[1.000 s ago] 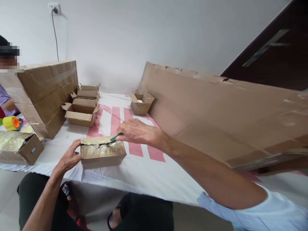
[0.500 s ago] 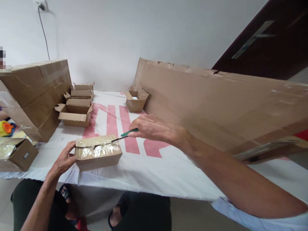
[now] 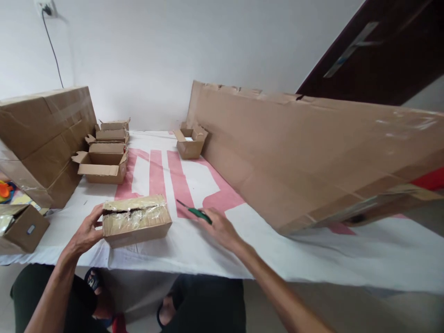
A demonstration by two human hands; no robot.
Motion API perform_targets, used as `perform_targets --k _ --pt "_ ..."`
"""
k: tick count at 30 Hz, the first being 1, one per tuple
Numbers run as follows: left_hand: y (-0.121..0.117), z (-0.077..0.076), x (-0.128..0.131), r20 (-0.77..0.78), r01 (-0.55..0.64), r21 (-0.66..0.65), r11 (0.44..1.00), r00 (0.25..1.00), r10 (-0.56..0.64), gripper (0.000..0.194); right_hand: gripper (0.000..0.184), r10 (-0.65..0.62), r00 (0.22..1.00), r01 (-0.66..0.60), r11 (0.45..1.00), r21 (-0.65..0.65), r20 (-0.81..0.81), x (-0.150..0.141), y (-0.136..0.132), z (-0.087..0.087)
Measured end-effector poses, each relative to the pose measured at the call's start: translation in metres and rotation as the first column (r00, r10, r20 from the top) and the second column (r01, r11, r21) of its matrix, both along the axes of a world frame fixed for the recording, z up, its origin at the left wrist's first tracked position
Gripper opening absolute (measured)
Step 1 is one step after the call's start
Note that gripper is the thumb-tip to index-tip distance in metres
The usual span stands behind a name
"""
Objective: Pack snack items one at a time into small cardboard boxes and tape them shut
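Taped box in lower left of frame, split along top but not folded open, steadied by left grip, green-handled knife in right grip.

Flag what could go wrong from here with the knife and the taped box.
1. Cut risk: the left hand braces the left end of the taped box, near the ragged slit. A slip of the knife that way could reach its fingers.
2. Snag risk: the right hand holds the knife blade-out over the cloth; lowering it could nick the fabric.
3. Slide risk: the box sits near the table's front edge; a hard pull might shift it off.
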State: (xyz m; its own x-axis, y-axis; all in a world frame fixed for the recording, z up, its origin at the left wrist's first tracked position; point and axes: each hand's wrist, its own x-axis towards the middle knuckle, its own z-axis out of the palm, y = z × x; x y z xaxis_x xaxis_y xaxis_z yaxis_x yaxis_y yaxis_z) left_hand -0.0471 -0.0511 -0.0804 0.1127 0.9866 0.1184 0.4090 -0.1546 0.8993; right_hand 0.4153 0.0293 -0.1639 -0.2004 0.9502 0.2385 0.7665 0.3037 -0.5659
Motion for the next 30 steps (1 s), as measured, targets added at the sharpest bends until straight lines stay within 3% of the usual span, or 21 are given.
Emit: perform_targets --k 3,5,7,9,11,13,15,18,21,24,27,30 --pt "0.0 0.004 0.001 -0.014 0.013 -0.014 1.0 1.0 -0.014 0.058 0.039 -0.068 0.998 0.068 0.997 -0.024 0.009 -0.015 -0.021 -0.043" --pt "0.0 0.006 0.002 -0.017 0.012 -0.03 0.999 1.0 -0.012 0.057 0.039 -0.095 0.995 0.095 0.995 -0.007 -0.026 -0.021 -0.025 -0.045" --pt "0.001 0.008 0.002 -0.015 0.01 -0.042 0.999 1.0 -0.01 0.055 0.039 -0.11 0.988 0.115 0.993 0.036 -0.111 -0.023 -0.022 -0.025" --pt "0.001 0.009 0.003 -0.015 0.008 -0.046 0.999 1.0 -0.009 0.054 0.039 -0.057 0.973 0.077 0.993 0.085 -0.222 -0.026 -0.016 0.01" --pt "0.001 0.009 0.004 -0.012 0.009 -0.042 0.999 1.0 -0.01 0.055 0.04 0.144 0.944 -0.125 0.989 0.083 -0.295 -0.033 -0.012 0.054" --pt "0.001 0.008 0.005 -0.006 0.013 -0.036 0.999 1.0 -0.013 0.056 0.034 0.372 0.88 -0.378 0.925 0.036 -0.296 -0.045 -0.011 0.098" --pt "0.0 0.007 0.006 -0.003 0.009 -0.038 0.999 1.0 -0.009 0.059 0.03 0.526 0.816 -0.54 0.842 0.012 -0.241 -0.062 -0.011 0.136" --pt "-0.001 0.005 0.006 -0.023 -0.005 -0.053 0.999 1.0 0.004 0.063 0.028 0.626 0.774 -0.629 0.778 0.001 -0.097 -0.091 -0.008 0.173" --pt "-0.001 0.005 0.005 -0.033 -0.002 -0.052 0.999 0.999 0.0 0.065 0.027 0.624 0.775 -0.625 0.78 -0.02 0.099 -0.115 -0.001 0.192" --pt "-0.001 0.005 0.004 -0.036 -0.003 -0.045 0.999 0.999 0.001 0.062 0.026 0.578 0.77 -0.594 0.804 -0.028 0.271 -0.126 0.005 0.2" --pt "0.001 0.004 0.004 -0.041 -0.015 -0.029 0.999 0.999 0.014 0.059 0.025 0.494 0.767 -0.524 0.851 -0.045 0.41 -0.12 0.008 0.202" --pt "0.003 0.003 0.002 -0.021 -0.001 -0.032 0.999 1.0 0.001 0.06 0.025 0.436 0.763 -0.466 0.883 -0.063 0.478 -0.096 0.013 0.2"
